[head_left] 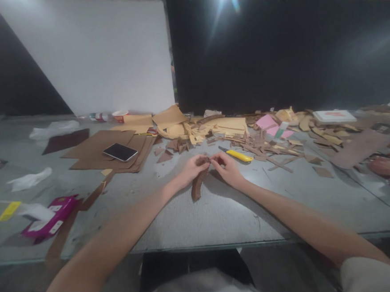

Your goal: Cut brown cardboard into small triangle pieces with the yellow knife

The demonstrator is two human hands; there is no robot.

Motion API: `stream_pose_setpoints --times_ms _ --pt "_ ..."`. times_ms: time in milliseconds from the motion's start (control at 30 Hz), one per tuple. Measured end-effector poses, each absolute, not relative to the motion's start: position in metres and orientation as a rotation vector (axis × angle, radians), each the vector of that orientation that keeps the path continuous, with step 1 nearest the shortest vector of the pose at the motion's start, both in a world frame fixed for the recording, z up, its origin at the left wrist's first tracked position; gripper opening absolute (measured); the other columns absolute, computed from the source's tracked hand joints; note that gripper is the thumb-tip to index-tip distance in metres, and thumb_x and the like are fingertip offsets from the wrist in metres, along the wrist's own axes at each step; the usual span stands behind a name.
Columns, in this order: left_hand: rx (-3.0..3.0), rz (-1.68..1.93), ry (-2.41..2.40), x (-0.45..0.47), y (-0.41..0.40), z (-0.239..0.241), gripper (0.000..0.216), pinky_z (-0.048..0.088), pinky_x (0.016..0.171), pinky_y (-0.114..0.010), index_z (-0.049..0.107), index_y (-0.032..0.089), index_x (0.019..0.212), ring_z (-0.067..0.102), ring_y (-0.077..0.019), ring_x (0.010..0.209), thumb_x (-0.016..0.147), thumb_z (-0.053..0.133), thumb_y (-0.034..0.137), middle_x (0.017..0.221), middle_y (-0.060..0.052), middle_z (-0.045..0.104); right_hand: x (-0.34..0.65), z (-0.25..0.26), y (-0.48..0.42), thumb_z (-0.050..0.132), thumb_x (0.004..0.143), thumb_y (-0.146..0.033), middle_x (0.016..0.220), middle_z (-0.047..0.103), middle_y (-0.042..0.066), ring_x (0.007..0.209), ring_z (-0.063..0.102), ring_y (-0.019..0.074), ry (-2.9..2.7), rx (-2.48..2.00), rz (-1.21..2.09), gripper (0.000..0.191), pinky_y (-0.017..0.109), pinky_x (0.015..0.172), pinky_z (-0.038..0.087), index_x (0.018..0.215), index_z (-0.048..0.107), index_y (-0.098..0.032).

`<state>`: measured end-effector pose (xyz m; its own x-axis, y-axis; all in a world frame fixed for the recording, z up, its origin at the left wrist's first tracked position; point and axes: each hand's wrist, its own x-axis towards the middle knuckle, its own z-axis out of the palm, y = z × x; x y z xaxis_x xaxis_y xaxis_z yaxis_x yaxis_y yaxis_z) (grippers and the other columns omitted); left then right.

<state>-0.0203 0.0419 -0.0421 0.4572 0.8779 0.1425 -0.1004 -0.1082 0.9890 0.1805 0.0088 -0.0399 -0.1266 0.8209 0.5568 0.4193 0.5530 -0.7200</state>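
Note:
A short brown strip (197, 186), leather-like, hangs down from my fingers over the grey tabletop (209, 227). My left hand (195, 169) pinches its upper end between thumb and fingers. Against that same end, my right hand (226, 168) has thumb and forefinger closed together; its fingertips meet those of the left. What exactly lies between the fingertips is too small to make out. Just beyond my right hand rests a yellow utility knife (239, 156), its dark blade pointing left. Brown triangular scraps (171, 151) lie behind my left hand.
Left of my hands, a phone (120, 152) lies on stacked brown sheets (94, 156). A purple wipes packet (54, 218) sits near the front left edge. Cut offcuts (265, 146) cover the back and right. A white box (334, 115) and a paper cup (120, 116) stand farther back.

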Motion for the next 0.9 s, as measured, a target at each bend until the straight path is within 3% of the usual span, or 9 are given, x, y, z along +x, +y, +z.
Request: stream_pose_setpoints --times_ms 333,600,900 --pt "1.487 0.976 0.729 -0.019 0.043 -0.045 0.057 0.054 0.091 -0.035 0.073 0.018 0.113 0.071 -0.0233 0.097 0.075 0.097 0.053 0.105 -0.009 0.077 0.182 -0.041 0.013 0.060 0.103 -0.051 0.084 0.072 0.003 0.077 0.062 0.0200 -1.769 -1.099 0.580 0.033 0.032 0.072 0.050 0.094 0.072 -0.021" --pt "1.485 0.947 0.705 -0.020 0.042 -0.041 0.057 0.053 0.094 -0.037 0.076 0.017 0.117 0.072 -0.0263 0.106 0.079 0.093 0.056 0.118 -0.013 0.078 0.187 -0.041 0.019 0.059 0.100 -0.067 0.067 0.061 -0.002 0.064 0.054 0.0169 -1.685 -1.122 0.750 0.050 0.030 0.061 0.045 0.080 0.066 -0.022" --pt "1.487 0.972 0.697 -0.020 0.043 -0.043 0.049 0.053 0.095 -0.036 0.076 0.017 0.113 0.072 -0.0240 0.103 0.079 0.095 0.047 0.111 -0.011 0.079 0.184 -0.039 0.014 0.072 0.094 -0.059 0.075 0.070 0.002 0.069 0.060 0.0192 -1.607 -1.154 0.621 0.038 0.032 0.064 0.049 0.086 0.072 -0.021"
